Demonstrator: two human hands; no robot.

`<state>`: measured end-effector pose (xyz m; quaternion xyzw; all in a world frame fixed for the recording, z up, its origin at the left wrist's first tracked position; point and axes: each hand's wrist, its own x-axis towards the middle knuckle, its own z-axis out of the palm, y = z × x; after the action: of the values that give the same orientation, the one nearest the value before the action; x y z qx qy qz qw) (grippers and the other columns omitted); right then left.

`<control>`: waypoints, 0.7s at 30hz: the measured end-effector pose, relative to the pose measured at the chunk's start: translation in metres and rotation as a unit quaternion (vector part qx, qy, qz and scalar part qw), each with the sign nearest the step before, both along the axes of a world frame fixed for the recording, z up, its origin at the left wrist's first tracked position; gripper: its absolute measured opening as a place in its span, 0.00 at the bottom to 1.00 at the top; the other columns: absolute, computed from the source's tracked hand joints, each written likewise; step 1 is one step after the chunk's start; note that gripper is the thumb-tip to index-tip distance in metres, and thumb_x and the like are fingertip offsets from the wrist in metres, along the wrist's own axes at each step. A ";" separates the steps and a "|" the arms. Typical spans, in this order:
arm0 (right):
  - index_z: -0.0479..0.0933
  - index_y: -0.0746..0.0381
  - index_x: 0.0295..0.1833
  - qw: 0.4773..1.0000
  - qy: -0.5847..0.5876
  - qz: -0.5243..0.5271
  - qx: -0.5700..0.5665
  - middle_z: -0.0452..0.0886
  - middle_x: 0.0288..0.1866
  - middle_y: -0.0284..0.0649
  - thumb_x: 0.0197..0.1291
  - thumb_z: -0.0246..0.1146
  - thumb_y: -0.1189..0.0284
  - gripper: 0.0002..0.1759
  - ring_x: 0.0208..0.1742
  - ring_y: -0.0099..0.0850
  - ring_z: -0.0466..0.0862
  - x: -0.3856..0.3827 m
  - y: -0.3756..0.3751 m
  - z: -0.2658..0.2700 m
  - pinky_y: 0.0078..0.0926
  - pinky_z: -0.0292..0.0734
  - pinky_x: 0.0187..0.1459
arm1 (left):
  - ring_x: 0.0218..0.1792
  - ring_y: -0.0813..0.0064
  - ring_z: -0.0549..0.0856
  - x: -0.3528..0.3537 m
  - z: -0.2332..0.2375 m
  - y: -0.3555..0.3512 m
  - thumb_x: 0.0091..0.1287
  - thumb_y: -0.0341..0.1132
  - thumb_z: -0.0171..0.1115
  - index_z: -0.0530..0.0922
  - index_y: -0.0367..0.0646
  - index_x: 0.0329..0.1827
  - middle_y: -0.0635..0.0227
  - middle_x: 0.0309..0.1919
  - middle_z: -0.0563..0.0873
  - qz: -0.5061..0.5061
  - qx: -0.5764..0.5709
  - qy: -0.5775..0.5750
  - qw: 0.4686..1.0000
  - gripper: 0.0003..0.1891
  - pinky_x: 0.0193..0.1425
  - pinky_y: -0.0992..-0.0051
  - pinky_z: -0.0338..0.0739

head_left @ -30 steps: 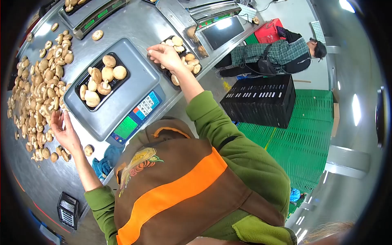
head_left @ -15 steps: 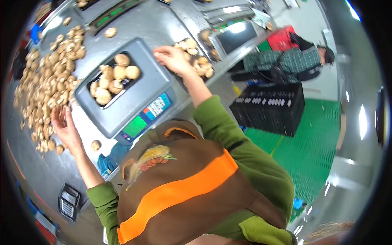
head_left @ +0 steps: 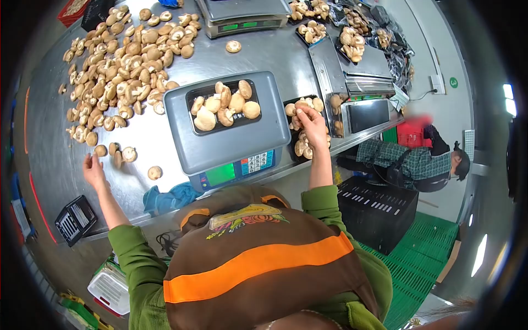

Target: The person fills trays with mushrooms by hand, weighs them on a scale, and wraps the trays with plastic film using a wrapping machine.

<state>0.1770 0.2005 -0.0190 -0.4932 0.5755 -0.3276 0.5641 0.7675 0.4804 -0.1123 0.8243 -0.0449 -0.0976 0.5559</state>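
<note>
A grey tabletop scale [head_left: 225, 148] stands in front of me with a black tray [head_left: 242, 116] of brown-capped mushrooms on its platform. My right hand [head_left: 312, 127] is at the right of the scale, thumb and fingers pinched on a mushroom over another tray of mushrooms [head_left: 303, 146]. Part of that tray is hidden under the hand. On the left, my left hand [head_left: 95, 171] is low over the steel table, its fingers slightly apart, fingertips right by a loose mushroom [head_left: 100, 150]. A few more mushrooms [head_left: 128, 154] lie just right of it.
A large mushroom heap [head_left: 126, 71] covers the upper left of the steel table [head_left: 49, 132]. Behind stands a second scale [head_left: 242, 16]. A blue cloth [head_left: 170, 199] and black trays [head_left: 76, 220] lie by the near edge. A wrapping machine [head_left: 368, 115] and a person [head_left: 418, 165] are at right.
My right hand has left the scale's edge for the mushroom tray to its right. My left hand has moved down toward loose mushrooms near the front. The view has turned.
</note>
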 end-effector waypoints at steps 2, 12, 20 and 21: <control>0.78 0.66 0.52 1.000 0.008 0.003 -0.005 0.81 0.37 0.33 0.64 0.61 0.70 0.14 0.34 0.17 0.77 0.006 0.001 0.005 0.14 0.73 0.33 | 0.41 0.75 0.82 -0.010 -0.013 0.003 0.63 0.41 0.65 0.78 0.35 0.53 0.64 0.44 0.83 -0.049 0.060 0.027 0.997 0.21 0.46 0.74 0.77; 0.78 0.66 0.52 0.990 0.112 0.068 -0.060 0.83 0.41 0.36 0.63 0.61 0.68 0.16 0.39 0.23 0.82 0.040 0.003 0.021 0.21 0.77 0.42 | 0.42 0.59 0.84 -0.022 -0.033 -0.017 0.57 0.57 0.64 0.80 0.41 0.51 0.55 0.42 0.85 -0.163 0.298 -0.131 0.932 0.29 0.50 0.66 0.76; 0.79 0.67 0.51 0.990 0.108 0.033 -0.079 0.84 0.35 0.38 0.61 0.62 0.69 0.16 0.35 0.22 0.82 0.036 0.002 0.021 0.19 0.77 0.40 | 0.44 0.74 0.81 -0.126 0.045 -0.107 0.61 0.32 0.68 0.75 0.40 0.58 0.63 0.49 0.82 -0.264 -0.067 -0.150 0.950 0.22 0.48 0.77 0.76; 0.79 0.67 0.50 0.987 0.129 0.046 -0.080 0.83 0.34 0.37 0.61 0.63 0.69 0.15 0.34 0.21 0.81 0.036 0.003 0.021 0.19 0.77 0.39 | 0.44 0.75 0.80 -0.155 0.068 -0.119 0.60 0.32 0.69 0.75 0.40 0.57 0.64 0.51 0.81 -0.306 -0.059 -0.149 0.938 0.22 0.47 0.77 0.76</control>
<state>0.2135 0.2038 0.0025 -0.6010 0.5918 -0.2798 0.4586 0.6129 0.3615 -0.0443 0.7415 -0.3832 -0.1363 0.5336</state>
